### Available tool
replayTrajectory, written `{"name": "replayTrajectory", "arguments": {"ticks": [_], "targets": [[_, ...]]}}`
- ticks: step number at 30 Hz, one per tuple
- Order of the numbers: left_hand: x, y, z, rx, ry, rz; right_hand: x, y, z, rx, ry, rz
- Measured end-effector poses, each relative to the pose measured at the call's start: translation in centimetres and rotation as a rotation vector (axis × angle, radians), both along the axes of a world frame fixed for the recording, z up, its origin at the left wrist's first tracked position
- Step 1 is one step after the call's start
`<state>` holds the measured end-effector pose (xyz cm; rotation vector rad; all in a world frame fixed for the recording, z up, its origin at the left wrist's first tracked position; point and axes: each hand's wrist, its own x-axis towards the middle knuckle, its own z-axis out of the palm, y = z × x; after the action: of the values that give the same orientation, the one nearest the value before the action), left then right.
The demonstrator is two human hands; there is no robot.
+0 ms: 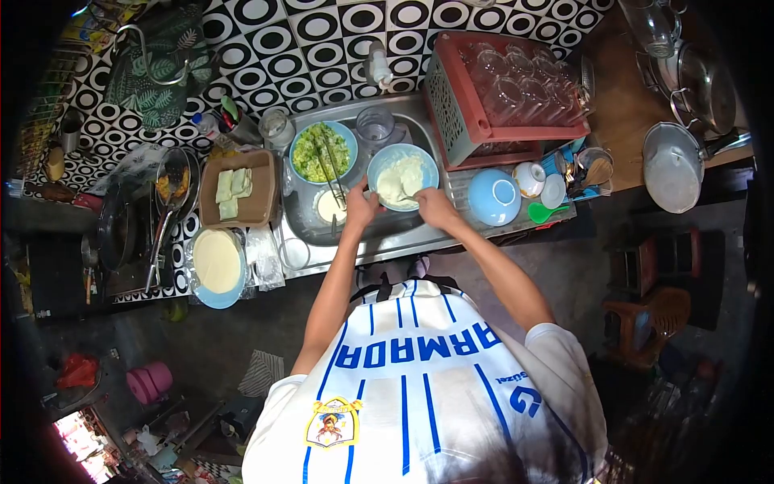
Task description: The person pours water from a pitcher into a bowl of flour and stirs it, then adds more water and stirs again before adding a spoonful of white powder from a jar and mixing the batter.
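Observation:
A light blue bowl point(432, 167) sits over the sink in front of me, with a thick, creamy white mixture point(401, 177) in it. My left hand point(364, 207) grips the bowl's near left rim, fingers closed. At the near right rim, my right hand point(436, 209) is closed around the handle of a spoon point(409, 197), whose head dips into the mixture. To the left stands another blue bowl of chopped green vegetables point(310, 155), with metal tongs point(332, 165) lying across it. Just left of my left hand is a small dish of cream-coloured food point(329, 207).
Further left are a brown tray point(208, 211) with pale green folded pieces, a plate of a pale round food point(218, 262) and a pan point(176, 177). A red dish rack point(459, 105) of glasses, an upturned blue bowl point(493, 198) and a green spoon point(542, 213) stand right.

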<state>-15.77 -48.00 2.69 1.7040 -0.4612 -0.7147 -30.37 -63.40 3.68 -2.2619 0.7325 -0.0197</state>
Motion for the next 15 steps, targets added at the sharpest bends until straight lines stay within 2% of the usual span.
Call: {"name": "replayTrajectory", "arguments": {"ticks": [1, 2, 4, 7, 10, 11, 14, 15], "targets": [[-0.2, -0.1, 0.2, -0.001, 0.019, 0.002, 0.0, -1.4, -0.7, 0.060, -0.031, -0.059], [-0.1, -0.3, 0.2, -0.004, 0.036, 0.008, 0.2, -2.2, -0.7, -0.022, -0.161, -0.191], [-0.4, 0.2, -0.1, 0.009, 0.039, 0.014, 0.5, -2.7, -1.3, -0.166, -0.004, -0.182], [-0.1, -0.1, -0.6, -0.005, 0.013, -0.001, -0.2, -0.9, -0.2, -0.013, -0.100, 0.049], [0.1, -0.2, -1.3, -0.041, 0.045, 0.004, 1.3, -3.1, 0.8, -0.117, -0.089, -0.179], [-0.1, 0.0, -1.3, -0.024, 0.035, 0.004, 1.6, -2.1, 0.3, -0.152, 0.044, -0.148], [0.0, -0.1, -0.9, -0.029, 0.019, 0.014, 0.6, -0.5, 0.6, -0.013, -0.038, 0.040], [0.1, -0.2, -1.0, -0.039, 0.020, 0.023, 0.7, -1.9, -0.1, 0.048, -0.152, -0.016]]}}
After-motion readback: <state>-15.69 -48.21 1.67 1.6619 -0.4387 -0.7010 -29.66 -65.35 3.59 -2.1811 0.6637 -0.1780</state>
